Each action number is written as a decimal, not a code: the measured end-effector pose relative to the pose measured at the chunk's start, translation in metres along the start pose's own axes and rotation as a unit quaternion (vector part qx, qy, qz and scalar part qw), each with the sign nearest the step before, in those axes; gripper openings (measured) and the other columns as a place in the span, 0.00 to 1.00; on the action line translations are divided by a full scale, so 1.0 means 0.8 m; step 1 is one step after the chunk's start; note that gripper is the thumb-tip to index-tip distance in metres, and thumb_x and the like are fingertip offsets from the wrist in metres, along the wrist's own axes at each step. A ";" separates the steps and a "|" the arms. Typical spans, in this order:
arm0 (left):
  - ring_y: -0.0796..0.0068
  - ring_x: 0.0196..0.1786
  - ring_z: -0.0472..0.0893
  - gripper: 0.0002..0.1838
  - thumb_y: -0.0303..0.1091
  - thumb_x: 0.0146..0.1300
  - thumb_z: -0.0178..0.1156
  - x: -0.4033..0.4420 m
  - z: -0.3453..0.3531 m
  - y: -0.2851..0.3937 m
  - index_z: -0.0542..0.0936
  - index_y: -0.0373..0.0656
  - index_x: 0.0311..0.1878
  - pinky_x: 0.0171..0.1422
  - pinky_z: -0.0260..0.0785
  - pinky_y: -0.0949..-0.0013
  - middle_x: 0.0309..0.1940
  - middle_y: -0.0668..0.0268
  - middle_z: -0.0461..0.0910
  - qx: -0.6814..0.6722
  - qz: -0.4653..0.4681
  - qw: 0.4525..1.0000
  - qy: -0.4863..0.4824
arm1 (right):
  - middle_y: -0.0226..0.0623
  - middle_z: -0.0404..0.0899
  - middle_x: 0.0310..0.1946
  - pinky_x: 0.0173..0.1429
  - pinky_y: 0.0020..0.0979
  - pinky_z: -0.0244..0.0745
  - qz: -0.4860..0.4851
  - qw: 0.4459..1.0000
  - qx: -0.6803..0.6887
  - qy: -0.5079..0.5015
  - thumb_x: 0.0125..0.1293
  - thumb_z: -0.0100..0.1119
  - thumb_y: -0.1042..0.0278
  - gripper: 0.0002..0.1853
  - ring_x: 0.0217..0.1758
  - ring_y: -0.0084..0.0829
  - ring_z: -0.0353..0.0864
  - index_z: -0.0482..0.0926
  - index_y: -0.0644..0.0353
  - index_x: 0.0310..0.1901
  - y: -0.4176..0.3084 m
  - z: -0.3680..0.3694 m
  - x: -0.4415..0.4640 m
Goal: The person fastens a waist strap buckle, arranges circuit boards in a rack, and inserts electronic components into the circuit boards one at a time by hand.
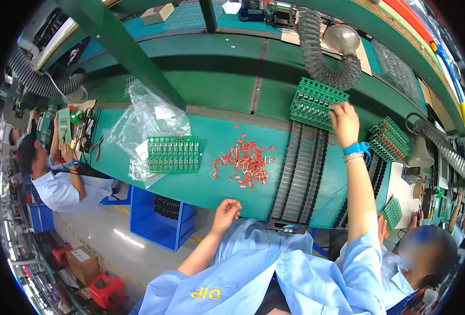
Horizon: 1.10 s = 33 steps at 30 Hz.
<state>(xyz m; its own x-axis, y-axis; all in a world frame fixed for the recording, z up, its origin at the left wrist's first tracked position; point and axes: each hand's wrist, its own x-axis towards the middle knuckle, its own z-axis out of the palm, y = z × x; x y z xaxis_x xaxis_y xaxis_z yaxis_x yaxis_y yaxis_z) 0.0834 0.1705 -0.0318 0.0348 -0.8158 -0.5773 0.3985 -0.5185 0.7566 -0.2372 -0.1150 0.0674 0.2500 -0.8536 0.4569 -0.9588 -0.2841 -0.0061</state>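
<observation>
My right hand (pixel 345 123) reaches to the far side of the bench, its fingers closed at the edge of a green circuit board (pixel 316 118). That board is the nearest of several stacked close together at the far end of a black slotted rack (pixel 298 173). Held low by the bench's front edge, my left hand (pixel 226 214) has its fingers curled in; whether anything small is inside cannot be seen. Beyond it lies a loose pile of small red components (pixel 245 163) with wire leads. Left of the pile, a green circuit board panel (pixel 173 154) lies flat.
A clear plastic bag (pixel 151 121) lies behind the panel. Red-handled pliers (pixel 97 148) rest farther left. More boards (pixel 389 139) stand on a second rack at right. A ribbed duct (pixel 311 44) hangs overhead. Co-workers sit at left (pixel 59 184) and right (pixel 400 273).
</observation>
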 end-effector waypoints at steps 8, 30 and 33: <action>0.80 0.30 0.72 0.08 0.30 0.64 0.51 0.010 -0.023 0.010 0.73 0.39 0.44 0.33 0.65 0.79 0.33 0.63 0.75 -0.016 0.014 0.999 0.036 | 0.30 0.74 0.42 0.40 0.33 0.73 0.029 0.994 0.080 -0.069 0.56 0.59 0.66 0.10 0.37 0.36 0.77 0.78 0.49 0.42 0.017 0.001 -0.009; 0.82 0.24 0.70 0.06 0.34 0.62 0.54 -0.101 -0.154 -0.041 0.75 0.43 0.37 0.28 0.61 0.80 0.26 0.69 0.75 -0.287 -0.064 0.921 0.256 | 0.31 0.74 0.44 0.37 0.39 0.75 -0.007 0.853 0.452 -0.260 0.57 0.56 0.70 0.20 0.35 0.40 0.79 0.72 0.47 0.53 -0.462 0.106 -0.036; 0.82 0.24 0.70 0.05 0.33 0.61 0.54 -0.093 -0.166 -0.039 0.75 0.43 0.37 0.28 0.61 0.80 0.26 0.68 0.75 -0.316 -0.069 0.914 0.244 | 0.24 0.75 0.36 0.39 0.35 0.71 -0.003 0.839 0.483 -0.251 0.55 0.59 0.69 0.09 0.34 0.32 0.77 0.79 0.47 0.39 -0.434 0.029 -0.045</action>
<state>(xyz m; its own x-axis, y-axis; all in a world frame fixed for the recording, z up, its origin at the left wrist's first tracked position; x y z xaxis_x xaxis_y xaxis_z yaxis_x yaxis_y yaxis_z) 0.1900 0.2815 -0.0530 0.2874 -0.4622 -0.8389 0.8742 -0.2313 0.4269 0.0894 0.0044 0.0323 0.5125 -0.8582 0.0283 -0.4608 -0.3027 -0.8343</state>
